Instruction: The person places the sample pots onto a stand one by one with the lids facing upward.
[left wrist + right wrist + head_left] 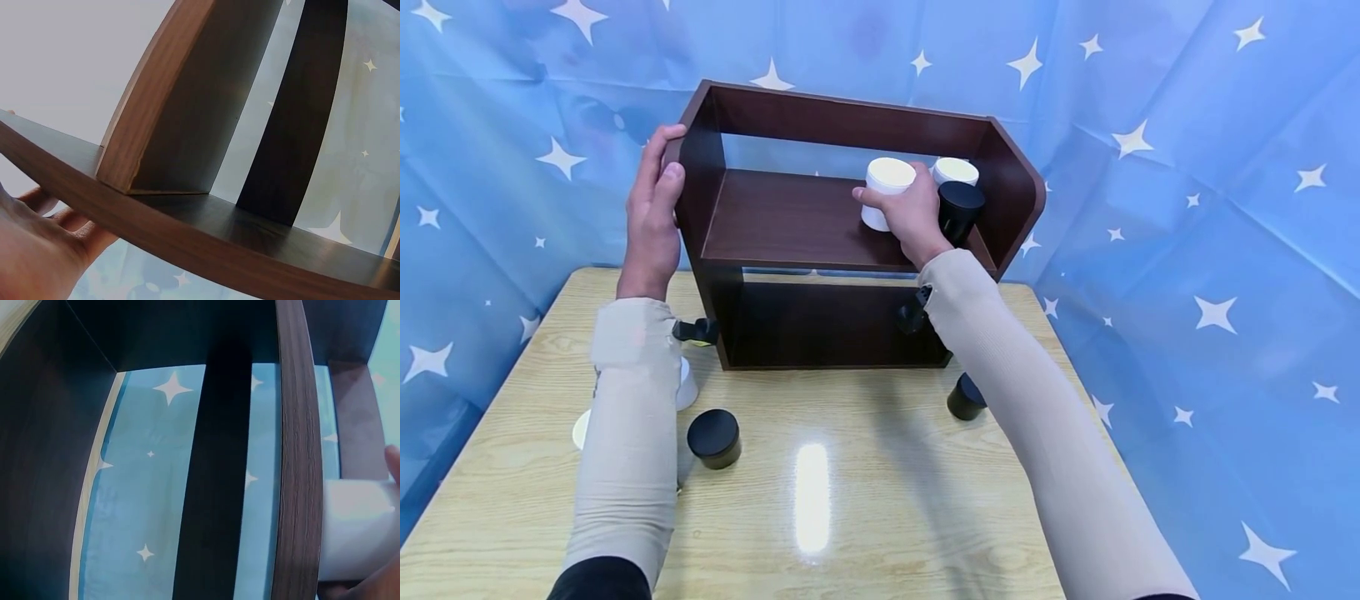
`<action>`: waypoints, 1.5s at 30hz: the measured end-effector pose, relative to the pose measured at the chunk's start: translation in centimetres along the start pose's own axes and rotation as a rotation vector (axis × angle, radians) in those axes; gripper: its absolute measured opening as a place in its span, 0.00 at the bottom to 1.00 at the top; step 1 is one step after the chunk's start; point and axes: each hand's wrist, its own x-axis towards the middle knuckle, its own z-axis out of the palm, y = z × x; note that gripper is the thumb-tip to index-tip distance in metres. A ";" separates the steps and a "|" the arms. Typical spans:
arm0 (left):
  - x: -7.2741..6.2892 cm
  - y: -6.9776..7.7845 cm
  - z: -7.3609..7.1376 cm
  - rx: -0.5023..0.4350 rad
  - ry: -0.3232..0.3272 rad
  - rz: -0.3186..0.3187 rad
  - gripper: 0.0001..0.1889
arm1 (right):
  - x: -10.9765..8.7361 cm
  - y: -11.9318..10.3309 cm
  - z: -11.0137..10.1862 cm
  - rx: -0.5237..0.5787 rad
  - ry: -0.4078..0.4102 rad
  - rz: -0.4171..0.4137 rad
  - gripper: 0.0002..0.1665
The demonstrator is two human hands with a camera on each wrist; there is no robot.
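A dark brown two-tier wooden shelf (790,212) stands on the table. My left hand (653,204) rests against the outside of its left side panel; in the left wrist view those fingers (94,237) lie along the panel's outer face. On the upper board, my right hand (913,212) holds a white lidded jar (887,177), with the thumb on its left side. The right wrist view shows that jar's white wall (356,528) beside the board's edge. Just right of the hand stand a black jar (960,208) and another white jar (955,171) behind it.
Black jars stand on the table (865,517), one at the left (714,438) and one at the right (966,398). White jars (687,385) are partly hidden by my left forearm. A star-patterned blue cloth (1150,208) hangs behind and beside the table.
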 end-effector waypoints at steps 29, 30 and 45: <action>0.1 -0.2 -0.2 -0.001 0.002 0.015 0.23 | 1.5 0.1 1.7 0.033 0.122 0.068 0.50; 0.1 -0.2 -0.2 -0.004 0.001 0.013 0.23 | 1.6 0.1 1.8 0.030 0.126 0.073 0.50; 0.1 0.0 -0.1 -0.017 -0.014 -0.002 0.23 | 2.0 0.2 2.4 -0.002 0.176 0.079 0.50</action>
